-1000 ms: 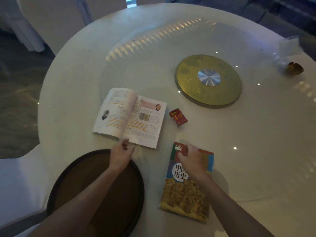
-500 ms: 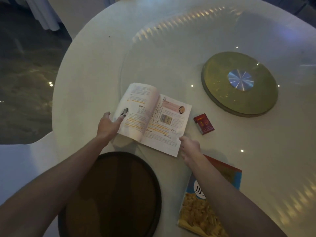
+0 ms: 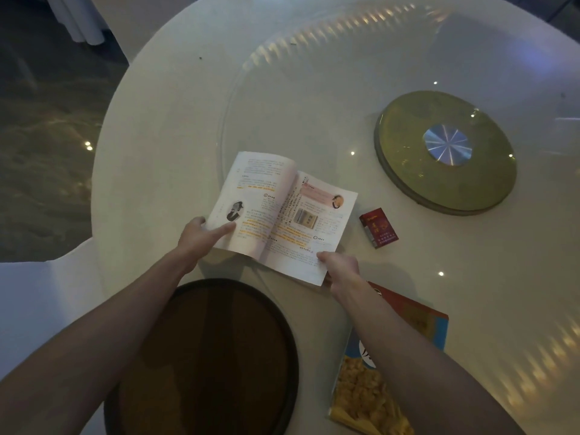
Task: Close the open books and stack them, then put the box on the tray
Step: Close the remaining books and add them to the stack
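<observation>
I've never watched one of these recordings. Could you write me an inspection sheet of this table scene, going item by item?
Surface: round white table with a glass turntable on a gold hub.
Job's things: open book lying pages up; closed book flat at the near right, partly under the right forearm; small red box beside the open book, not on the tray; dark round tray at the near edge, nothing on it.
Clutter: nothing seen.
Hands: left hand grips the open book's left edge; right hand pinches its near right corner.
Cables: nothing seen.
Surroundings: white covered chair at left, dark patterned floor.
</observation>
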Motion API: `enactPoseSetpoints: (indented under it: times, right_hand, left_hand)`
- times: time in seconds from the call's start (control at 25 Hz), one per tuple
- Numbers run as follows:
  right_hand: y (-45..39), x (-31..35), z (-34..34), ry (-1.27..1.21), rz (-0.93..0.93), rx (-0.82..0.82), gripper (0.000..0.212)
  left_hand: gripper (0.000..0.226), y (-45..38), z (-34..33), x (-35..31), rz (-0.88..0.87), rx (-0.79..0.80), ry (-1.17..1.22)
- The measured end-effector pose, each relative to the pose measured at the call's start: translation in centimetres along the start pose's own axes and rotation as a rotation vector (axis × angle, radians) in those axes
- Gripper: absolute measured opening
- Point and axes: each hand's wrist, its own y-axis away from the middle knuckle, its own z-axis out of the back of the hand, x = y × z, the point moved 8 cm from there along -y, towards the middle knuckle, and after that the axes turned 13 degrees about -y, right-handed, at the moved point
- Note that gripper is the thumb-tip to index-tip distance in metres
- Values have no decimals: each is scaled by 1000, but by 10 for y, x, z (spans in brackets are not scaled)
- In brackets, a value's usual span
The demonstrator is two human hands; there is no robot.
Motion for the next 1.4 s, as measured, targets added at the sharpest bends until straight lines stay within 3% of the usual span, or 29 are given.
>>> enactPoseSetpoints:
  times: [0.12,0.2,0.28,0.52,0.68,0.84,0.92,1.0,1.12,1.2,1.32,1.4]
  right_hand:
    - [-3,2,13,186,117,-105,5]
    - [1,7,24,372,223,-201,11]
    - [4,4,29,361,260,-193,4]
    - [12,-13,42,50,118,-52,20]
    - [24,-15,55,17,145,11,19]
    - [35,-8,72,-63,184,109,54]
    - [46,-6,72,-19,193,210,55]
    - [57,-6,64,31,231,303,48]
    - [81,-12,44,39,204,485,46]
    - [91,-16,43,78,246,518,42]
    - [91,-15,64,141,350,435,43]
    - [93,-14,86,88,337,422,46]
  left_hand:
    - [55,10,-6,2,5,86,58]
    - [48,17,-4,8,9,53,96]
    - [39,26,-4,3,-45,42,142]
    - [37,65,-27,-16,-164,247,349]
    - [36,83,-29,-18,-185,210,353]
    - [39,109,-32,-24,-230,179,311]
    - [40,129,-44,-31,-264,193,318]
    - [41,154,-69,-41,-301,293,329]
    - [54,204,-131,-55,-403,582,193]
    - [64,222,-162,-53,-409,640,128]
    - [51,227,-175,-44,-379,567,127]
    - [49,220,-160,-37,-320,341,125]
